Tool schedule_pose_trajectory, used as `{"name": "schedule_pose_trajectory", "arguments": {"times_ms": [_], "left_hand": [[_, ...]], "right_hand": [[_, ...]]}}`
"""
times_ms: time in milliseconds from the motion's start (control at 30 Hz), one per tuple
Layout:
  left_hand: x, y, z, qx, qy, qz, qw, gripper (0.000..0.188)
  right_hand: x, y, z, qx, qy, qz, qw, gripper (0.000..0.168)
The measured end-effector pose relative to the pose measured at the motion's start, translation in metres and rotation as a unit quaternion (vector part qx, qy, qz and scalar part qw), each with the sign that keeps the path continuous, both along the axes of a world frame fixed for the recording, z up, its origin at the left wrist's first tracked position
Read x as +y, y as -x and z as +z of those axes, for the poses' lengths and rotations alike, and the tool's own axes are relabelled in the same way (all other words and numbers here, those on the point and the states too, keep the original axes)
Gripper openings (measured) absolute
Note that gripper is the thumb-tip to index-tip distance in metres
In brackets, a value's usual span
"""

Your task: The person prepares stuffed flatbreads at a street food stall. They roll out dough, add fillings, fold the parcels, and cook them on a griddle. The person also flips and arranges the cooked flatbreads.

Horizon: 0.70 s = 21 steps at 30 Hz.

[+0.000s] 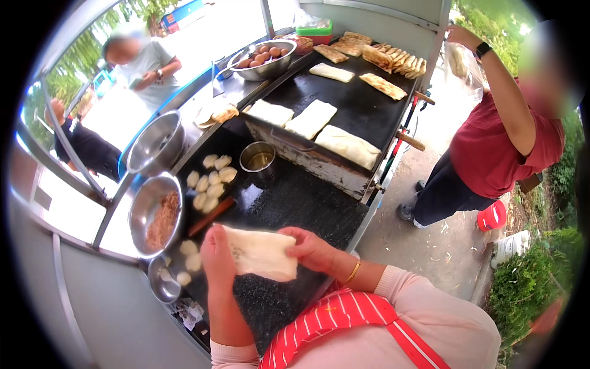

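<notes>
Between my two hands a flat, pale rectangle of raw dough [262,253] is held up above the black stone worktop [295,203]. My left hand [217,251] grips its left end, and my right hand [311,248] pinches the right end between thumb and fingers. Greyish specks show through the dough near its left side. Just beyond my left hand lies a brown wooden rolling pin [211,217]. Several small dough pieces [214,182] sit in a cluster behind it, and a few more [190,256] are left of my left hand.
A metal cup of oil [257,159] stands near the raised griddle [295,87], which holds pale and browned flatbreads [348,145]. Steel bowls at left include one of minced filling [156,216]; another holds eggs [262,57]. A person in a red shirt [498,138] stands right; others are outside, left.
</notes>
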<state>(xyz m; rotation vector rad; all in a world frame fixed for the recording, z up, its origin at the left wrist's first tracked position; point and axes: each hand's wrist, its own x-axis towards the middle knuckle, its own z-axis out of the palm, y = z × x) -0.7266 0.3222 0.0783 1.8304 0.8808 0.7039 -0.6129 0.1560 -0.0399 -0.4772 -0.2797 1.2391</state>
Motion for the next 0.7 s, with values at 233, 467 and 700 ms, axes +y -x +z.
{"name": "schedule_pose_trajectory", "arguments": {"times_ms": [233, 467, 700], "left_hand": [[-0.054, -0.147, 0.041, 0.093, -0.219, -0.092, 0.967, 0.042], [-0.063, -0.404, 0.071, 0.1, -0.25, -0.162, 0.949, 0.048], [-0.057, -0.564, -0.055, 0.259, -0.404, -0.123, 0.869, 0.051]], "right_hand": [[-0.051, -0.118, 0.046, -0.183, 0.204, 0.024, 0.961, 0.059], [-0.126, -0.344, 0.094, -0.238, 0.189, -0.228, 0.925, 0.051], [-0.14, -0.448, 0.059, -0.727, 0.425, -0.256, 0.475, 0.061]]}}
